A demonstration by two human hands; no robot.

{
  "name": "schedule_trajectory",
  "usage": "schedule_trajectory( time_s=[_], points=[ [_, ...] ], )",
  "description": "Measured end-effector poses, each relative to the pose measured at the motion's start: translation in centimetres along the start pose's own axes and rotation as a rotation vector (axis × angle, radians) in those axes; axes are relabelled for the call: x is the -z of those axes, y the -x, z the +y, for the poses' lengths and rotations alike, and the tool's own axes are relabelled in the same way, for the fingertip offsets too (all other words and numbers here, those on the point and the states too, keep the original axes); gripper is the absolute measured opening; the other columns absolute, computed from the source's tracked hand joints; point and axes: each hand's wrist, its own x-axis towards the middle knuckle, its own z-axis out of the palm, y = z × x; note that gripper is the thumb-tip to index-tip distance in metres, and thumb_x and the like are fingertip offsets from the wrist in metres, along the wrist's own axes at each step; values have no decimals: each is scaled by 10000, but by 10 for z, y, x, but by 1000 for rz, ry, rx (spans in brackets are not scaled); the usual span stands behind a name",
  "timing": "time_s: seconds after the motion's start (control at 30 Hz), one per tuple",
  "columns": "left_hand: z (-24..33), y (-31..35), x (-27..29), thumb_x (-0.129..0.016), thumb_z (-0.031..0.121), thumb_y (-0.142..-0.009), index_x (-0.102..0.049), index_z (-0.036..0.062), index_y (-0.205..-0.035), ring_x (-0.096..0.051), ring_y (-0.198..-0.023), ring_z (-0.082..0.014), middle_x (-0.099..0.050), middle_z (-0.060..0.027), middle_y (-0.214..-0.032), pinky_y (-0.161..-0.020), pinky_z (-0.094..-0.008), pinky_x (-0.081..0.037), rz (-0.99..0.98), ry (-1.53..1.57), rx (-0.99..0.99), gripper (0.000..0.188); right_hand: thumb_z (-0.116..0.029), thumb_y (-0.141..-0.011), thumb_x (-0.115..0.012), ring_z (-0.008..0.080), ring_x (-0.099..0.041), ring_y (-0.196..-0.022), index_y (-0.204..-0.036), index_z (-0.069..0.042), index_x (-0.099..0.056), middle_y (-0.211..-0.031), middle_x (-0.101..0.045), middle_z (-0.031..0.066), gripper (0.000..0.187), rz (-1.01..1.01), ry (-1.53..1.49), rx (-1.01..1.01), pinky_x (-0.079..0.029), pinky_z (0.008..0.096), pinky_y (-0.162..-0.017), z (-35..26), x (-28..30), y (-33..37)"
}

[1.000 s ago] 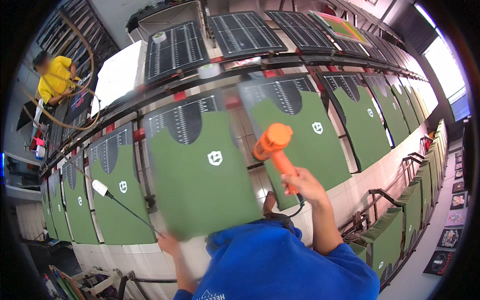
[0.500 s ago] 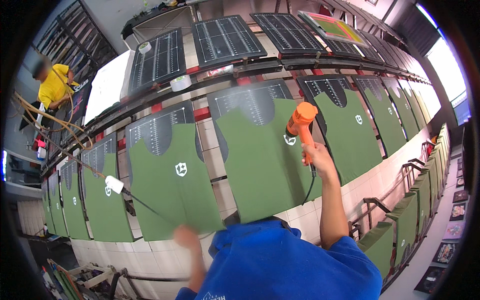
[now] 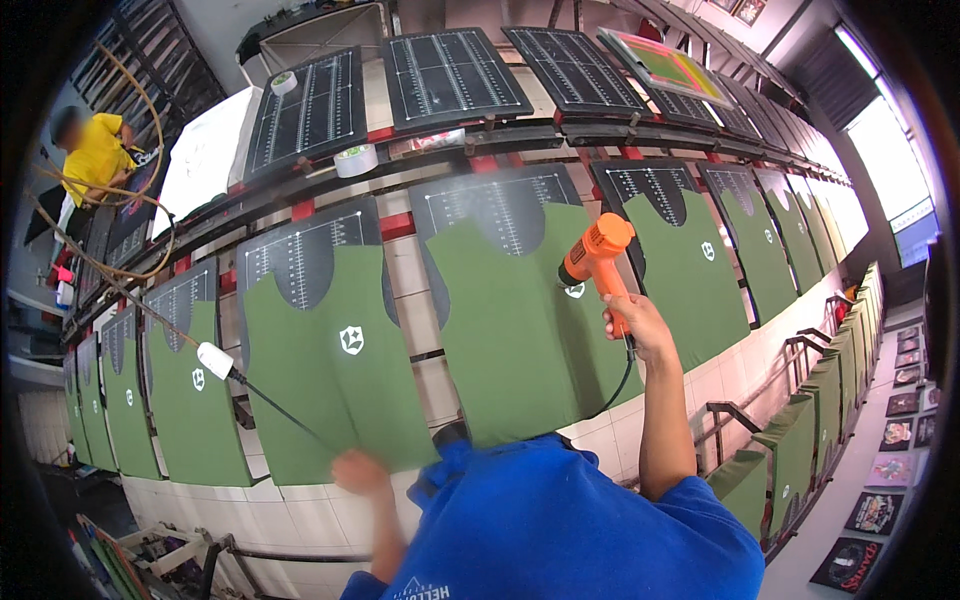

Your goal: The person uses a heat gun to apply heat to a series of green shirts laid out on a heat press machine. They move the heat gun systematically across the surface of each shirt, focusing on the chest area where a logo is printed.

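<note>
My right hand [image 3: 638, 325] grips an orange heat gun [image 3: 603, 250] by its handle. Its nozzle points left and down, close over the white shield print on a green shirt panel [image 3: 510, 350], and partly covers that print. A black cord [image 3: 285, 412] runs from a white socket block [image 3: 214, 358] to my left hand [image 3: 362, 472], whose fingers are curled round it. That hand is slightly blurred, at the lower edge of another green shirt panel [image 3: 330, 400] bearing a white shield print [image 3: 351, 340].
More green panels on dark boards [image 3: 290, 255] stretch to both sides. Behind them runs a rail with a tape roll [image 3: 355, 161] and black ruled boards [image 3: 455, 75]. A brown cable [image 3: 130, 275] hangs at left, near a person in yellow [image 3: 92, 155]. Metal brackets [image 3: 735, 410] stand at right.
My left hand has shifted slightly left and stays on the cord. The heat gun remains over the same panel's print. The view has turned slightly, so the scene sits further left.
</note>
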Motion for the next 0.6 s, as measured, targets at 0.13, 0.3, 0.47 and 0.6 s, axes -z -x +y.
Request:
schedule_trajectory(
  time_s=[0.13,0.3,0.47,0.6],
  points=[
    [0,-2,-2,-488,294,-917,-566,-19,-843,-542,-832,-390,-550,-187,-843,-709,-503,-402,29,31,-24,330,-240,-904,-610,108,-540,-551,-955,-36,-527,-720,-539,21,225,6,88,61,-467,257,-522,-1,-1,5],
    [3,-2,-1,-484,312,-913,-549,-21,-836,-530,-833,-392,-539,-192,-840,-699,-510,-388,47,66,-16,348,-242,-898,-618,109,-545,-556,-976,-29,-523,-736,-543,25,246,21,37,-28,-472,259,-524,-2,-3,13],
    [2,-1,-1,-488,291,-937,-524,-10,-890,-517,-877,-383,-543,-172,-896,-757,-481,-378,-32,24,14,307,-249,-894,-619,107,-552,-566,-987,-25,-532,-746,-543,26,257,30,84,-5,-478,256,-534,0,-5,18],
    [1,-1,-1,-485,299,-939,-527,-10,-893,-522,-873,-384,-545,-184,-885,-754,-487,-382,-28,50,19,315,-252,-882,-623,109,-559,-569,-971,-25,-544,-735,-536,26,256,10,76,-37,-483,262,-545,2,2,22]
  ],
)
